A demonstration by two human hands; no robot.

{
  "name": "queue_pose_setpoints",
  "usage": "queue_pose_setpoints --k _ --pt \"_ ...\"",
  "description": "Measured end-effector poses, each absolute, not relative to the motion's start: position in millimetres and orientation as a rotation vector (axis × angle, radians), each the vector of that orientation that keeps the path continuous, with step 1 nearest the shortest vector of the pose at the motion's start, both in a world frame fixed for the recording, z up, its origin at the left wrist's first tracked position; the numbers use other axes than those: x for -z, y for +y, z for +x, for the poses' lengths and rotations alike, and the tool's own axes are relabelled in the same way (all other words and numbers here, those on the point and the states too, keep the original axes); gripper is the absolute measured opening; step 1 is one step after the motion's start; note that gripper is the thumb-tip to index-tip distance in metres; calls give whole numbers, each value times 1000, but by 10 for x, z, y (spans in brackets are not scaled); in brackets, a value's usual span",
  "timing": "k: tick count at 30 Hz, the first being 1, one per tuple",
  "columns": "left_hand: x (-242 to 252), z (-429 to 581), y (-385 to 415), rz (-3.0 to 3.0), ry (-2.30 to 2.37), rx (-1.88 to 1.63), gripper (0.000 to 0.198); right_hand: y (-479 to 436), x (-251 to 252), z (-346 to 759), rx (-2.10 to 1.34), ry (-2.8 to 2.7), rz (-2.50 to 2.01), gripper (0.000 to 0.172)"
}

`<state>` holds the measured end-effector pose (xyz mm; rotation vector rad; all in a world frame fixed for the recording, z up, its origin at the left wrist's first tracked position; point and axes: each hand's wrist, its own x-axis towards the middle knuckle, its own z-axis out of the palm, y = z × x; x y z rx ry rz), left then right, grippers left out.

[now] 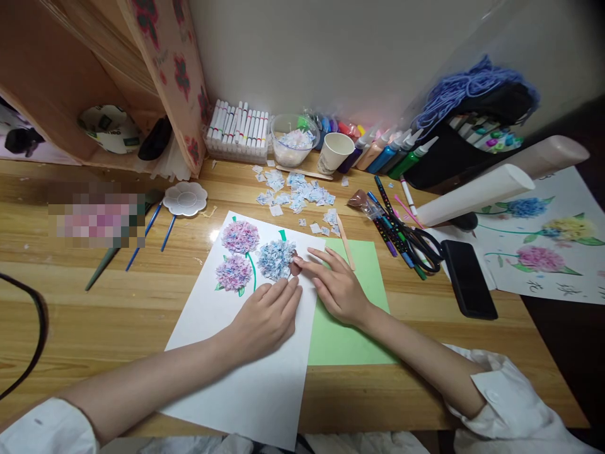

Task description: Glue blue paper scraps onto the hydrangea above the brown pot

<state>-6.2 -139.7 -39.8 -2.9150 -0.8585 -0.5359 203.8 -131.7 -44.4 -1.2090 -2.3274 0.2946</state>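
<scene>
A white sheet of paper [236, 391] lies before me with puffy paper flowers, two pink-purple [240, 236] and one blue [275, 260], with green painted stems. My left hand [267, 312] rests on the sheet just below the blue flower, fingers stretched out side by side, thumb hidden. From the right comes my right hand [343, 287], its fingers spread. Its index fingertip reaches a small brown patch [295, 265] at the blue flower's right edge; what that patch is I cannot make out. Under the right hand, a green sheet [352, 343] sticks out from beneath the white one.
Behind the sheet lie bluish paper scraps [297, 189], a tub [293, 140], a paper cup [336, 153] and a marker box [239, 132]. On the right are scissors [423, 246], pens [397, 230], a phone [469, 279] and a flower picture [553, 239]. A white palette [184, 198] and brushes [144, 236] lie left.
</scene>
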Motion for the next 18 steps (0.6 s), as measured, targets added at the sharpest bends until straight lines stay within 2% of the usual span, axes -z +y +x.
queue_pose_setpoints --k 7,14,18 --pt "401 -64 -1398 -2925 -836 520 35 -1301 472 1979 -136 -2315 -1275 41" --pt "425 -61 -1423 -2901 -877 465 41 -1320 460 2042 -283 -2180 -1252 36" --pt "432 -51 -1429 -2876 -836 423 41 -1357 459 2067 -191 -2182 -1161 35"
